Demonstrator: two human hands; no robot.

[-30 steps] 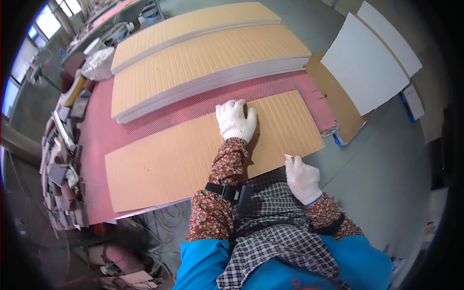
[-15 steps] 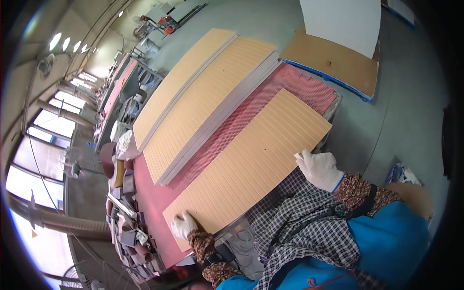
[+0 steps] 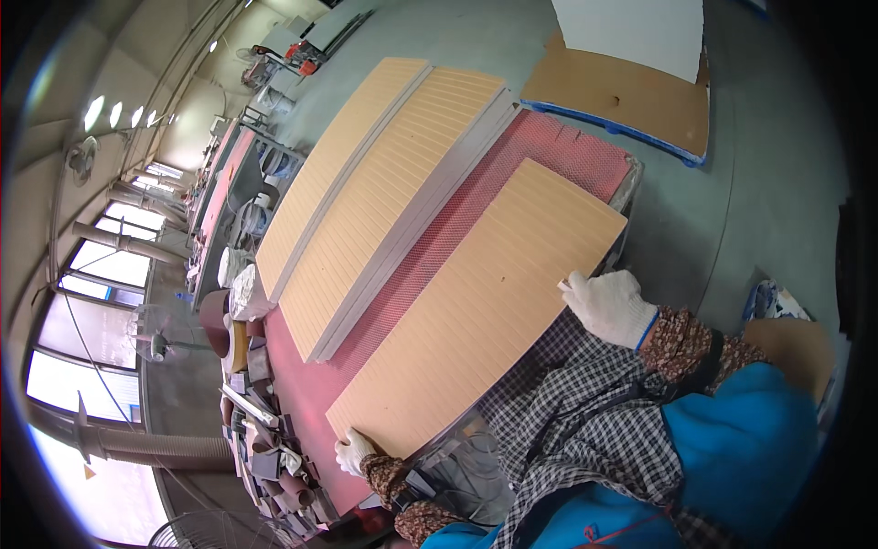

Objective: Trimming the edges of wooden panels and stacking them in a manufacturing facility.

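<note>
A long tan panel with faint parallel grooves lies flat on a red mesh-covered table, close in front of me. My left hand, in a white knit glove, grips the panel at its near left corner, with fingers curled over the end. At the near long edge, toward the right end, my gloved right hand is closed in a pinch. A small pale bit shows at its fingertips, too small to name. Beyond the panel stand two stacks of similar grooved panels, the nearer stack and the farther stack, both with grey edges.
Sanding belts and blocks crowd the table's left end. A blue-edged pallet with brown board and a white sheet stands at the far right. A wall fan and a large duct line the left.
My left hand has slid from the panel's top face to its left corner. The right hand stays at the near edge. My view has turned slightly.
</note>
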